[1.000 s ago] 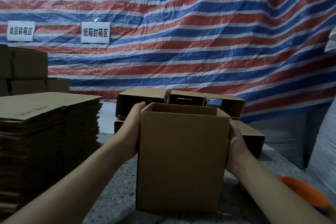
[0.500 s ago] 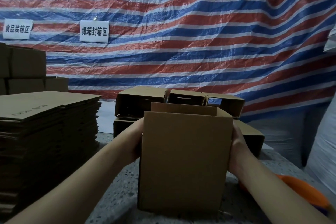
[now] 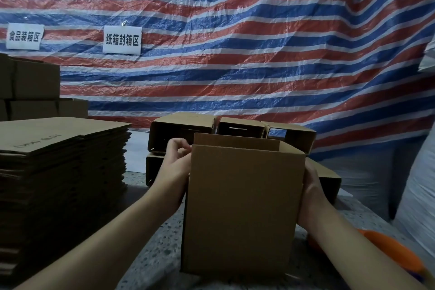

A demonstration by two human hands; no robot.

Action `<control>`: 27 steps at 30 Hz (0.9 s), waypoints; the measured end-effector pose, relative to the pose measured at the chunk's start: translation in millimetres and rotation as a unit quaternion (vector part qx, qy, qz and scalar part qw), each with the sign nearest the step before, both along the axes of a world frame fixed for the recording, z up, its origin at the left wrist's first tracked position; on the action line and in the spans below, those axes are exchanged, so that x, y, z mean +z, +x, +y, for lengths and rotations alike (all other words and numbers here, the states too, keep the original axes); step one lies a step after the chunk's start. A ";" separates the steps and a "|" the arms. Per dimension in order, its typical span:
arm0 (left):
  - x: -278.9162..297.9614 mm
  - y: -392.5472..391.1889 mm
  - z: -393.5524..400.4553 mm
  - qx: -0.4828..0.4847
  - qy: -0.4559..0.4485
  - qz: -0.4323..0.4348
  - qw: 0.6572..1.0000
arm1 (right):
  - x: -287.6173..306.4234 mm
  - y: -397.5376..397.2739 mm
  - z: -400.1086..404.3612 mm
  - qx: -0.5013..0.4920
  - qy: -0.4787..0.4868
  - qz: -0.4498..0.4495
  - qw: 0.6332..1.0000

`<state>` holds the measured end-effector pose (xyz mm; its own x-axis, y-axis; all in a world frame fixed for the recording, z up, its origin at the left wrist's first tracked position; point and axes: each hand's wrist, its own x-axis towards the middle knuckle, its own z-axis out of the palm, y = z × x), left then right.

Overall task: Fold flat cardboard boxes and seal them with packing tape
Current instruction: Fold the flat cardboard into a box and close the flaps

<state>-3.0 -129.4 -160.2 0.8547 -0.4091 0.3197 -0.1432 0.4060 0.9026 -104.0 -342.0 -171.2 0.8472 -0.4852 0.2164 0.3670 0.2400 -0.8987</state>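
A brown cardboard box (image 3: pixel 242 207) stands upright and open-topped on the speckled table (image 3: pixel 157 247), right in front of me. My left hand (image 3: pixel 175 165) is at the box's top left corner, its fingers curled and pinching the left edge there. My right hand (image 3: pixel 312 192) lies flat against the box's right wall, and the box hides its fingertips. An orange tape dispenser (image 3: pixel 388 249) lies on the table at the lower right, partly behind my right forearm.
A tall stack of flat cardboard blanks (image 3: pixel 58 172) fills the left side. Several folded open boxes (image 3: pixel 183 125) lie stacked behind the held box. More boxes (image 3: pixel 35 82) stand at the far left. A striped tarp (image 3: pixel 259 54) hangs behind, and a white sack (image 3: pixel 419 195) stands at the right.
My left hand slid up the box's left wall and its fingers curled at the top corner. The box and my right hand have hardly moved.
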 end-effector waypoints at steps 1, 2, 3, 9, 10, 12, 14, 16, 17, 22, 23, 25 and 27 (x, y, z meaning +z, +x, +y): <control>-0.2 -0.6 1.5 -0.013 0.009 -0.023 1.000 | -1.3 1.2 -2.9 0.002 -0.006 0.002 1.000; -0.4 1.1 2.0 -0.018 0.021 -0.035 0.999 | -1.0 1.2 -3.9 -0.005 -0.022 0.012 1.000; -0.1 0.8 2.3 -0.027 0.033 -0.038 0.998 | -2.5 2.6 -5.5 -0.007 -0.029 0.014 0.999; 0.1 6.8 -1.2 -0.035 0.072 -0.008 0.997 | -2.5 3.5 -4.0 -0.003 -0.046 0.051 0.998; 0.7 6.4 0.0 -0.035 0.072 -0.009 0.997 | -0.1 3.9 -2.3 -0.001 -0.047 0.070 0.996; 2.3 6.1 2.5 -0.041 0.080 -0.033 0.995 | 4.2 5.5 -2.6 0.000 -0.061 0.102 0.993; 6.8 3.8 6.3 -0.048 0.108 -0.064 0.991 | 9.5 4.8 -1.8 -0.007 -0.075 0.128 0.989; 11.6 4.2 10.6 -0.030 0.148 -0.094 0.984 | 11.4 4.5 -2.8 -0.008 -0.086 0.141 0.986; 13.4 4.7 12.7 -0.012 0.167 -0.111 0.980 | 11.9 4.7 -3.4 -0.006 -0.091 0.144 0.985; 16.4 10.4 19.5 0.050 0.214 -0.189 0.957 | 11.9 4.6 -4.4 0.004 -0.108 0.134 0.985; 18.0 13.2 22.2 0.031 0.225 -0.170 0.959 | 11.7 4.4 -4.9 0.009 -0.111 0.135 0.985; 22.6 20.6 30.2 -0.084 0.228 -0.117 0.963 | 12.1 3.9 -3.6 0.014 -0.123 0.137 0.983; 24.8 28.4 40.2 -0.195 0.226 -0.128 0.946 | 10.8 4.1 -4.9 0.016 -0.122 0.135 0.983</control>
